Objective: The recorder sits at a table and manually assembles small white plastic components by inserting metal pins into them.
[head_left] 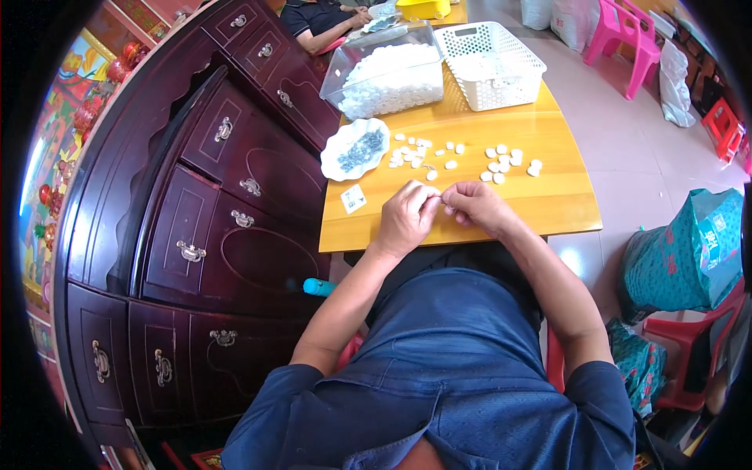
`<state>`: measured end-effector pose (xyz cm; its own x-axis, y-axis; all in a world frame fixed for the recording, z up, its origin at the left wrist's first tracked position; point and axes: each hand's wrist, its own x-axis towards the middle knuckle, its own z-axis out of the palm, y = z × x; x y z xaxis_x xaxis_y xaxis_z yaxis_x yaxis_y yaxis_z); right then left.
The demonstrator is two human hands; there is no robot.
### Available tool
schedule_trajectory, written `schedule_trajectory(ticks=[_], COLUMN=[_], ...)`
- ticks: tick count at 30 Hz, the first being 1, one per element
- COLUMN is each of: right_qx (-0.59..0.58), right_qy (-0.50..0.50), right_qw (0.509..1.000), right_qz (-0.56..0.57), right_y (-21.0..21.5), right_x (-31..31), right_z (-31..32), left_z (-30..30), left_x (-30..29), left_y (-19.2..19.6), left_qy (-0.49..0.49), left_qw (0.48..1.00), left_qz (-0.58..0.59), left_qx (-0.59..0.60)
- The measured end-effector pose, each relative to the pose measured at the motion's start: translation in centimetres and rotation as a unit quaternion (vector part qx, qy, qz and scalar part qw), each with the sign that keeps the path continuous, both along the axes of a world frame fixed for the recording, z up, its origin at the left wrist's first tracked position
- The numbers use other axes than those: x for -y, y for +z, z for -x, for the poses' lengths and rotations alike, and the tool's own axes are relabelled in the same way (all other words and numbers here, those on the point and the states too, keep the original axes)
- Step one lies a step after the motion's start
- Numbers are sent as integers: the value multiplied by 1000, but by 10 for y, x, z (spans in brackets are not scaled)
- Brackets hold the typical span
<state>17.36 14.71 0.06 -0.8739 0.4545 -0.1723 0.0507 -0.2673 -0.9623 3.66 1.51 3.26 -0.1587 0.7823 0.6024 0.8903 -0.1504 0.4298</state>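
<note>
Over the near edge of the wooden table, my left hand and my right hand meet fingertip to fingertip. Both are closed in a pinch; whatever sits between the fingers is too small to make out. Just beyond them lie loose small white rounded pieces, several in a group at the right and several more in a looser cluster at the left. A white scalloped dish holds a heap of small dark blue-grey parts. Left of my left hand lies a small printed card.
A clear tub heaped with white pieces and a white perforated basket stand farther back. Dark wooden cabinets line the left. At the right are a teal bag and pink chair. Another person sits at the far end.
</note>
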Motion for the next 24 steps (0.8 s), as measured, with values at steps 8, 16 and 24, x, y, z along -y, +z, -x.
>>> schedule_trajectory(ticks=[8, 16, 24], right_qx=[13, 20, -12], right_qy=[-59, -93, -41], right_qw=[965, 932, 994], right_qz=[-253, -351, -98], right_y=[-3, 2, 3], right_x=[6, 6, 4], right_z=[1, 1, -1], left_z=[6, 7, 4], left_x=[-2, -1, -2], left_y=[-7, -13, -24], left_qy=[8, -2, -20], left_qw=[997, 990, 971], left_qz=[38, 50, -6], left_qx=[60, 128, 237])
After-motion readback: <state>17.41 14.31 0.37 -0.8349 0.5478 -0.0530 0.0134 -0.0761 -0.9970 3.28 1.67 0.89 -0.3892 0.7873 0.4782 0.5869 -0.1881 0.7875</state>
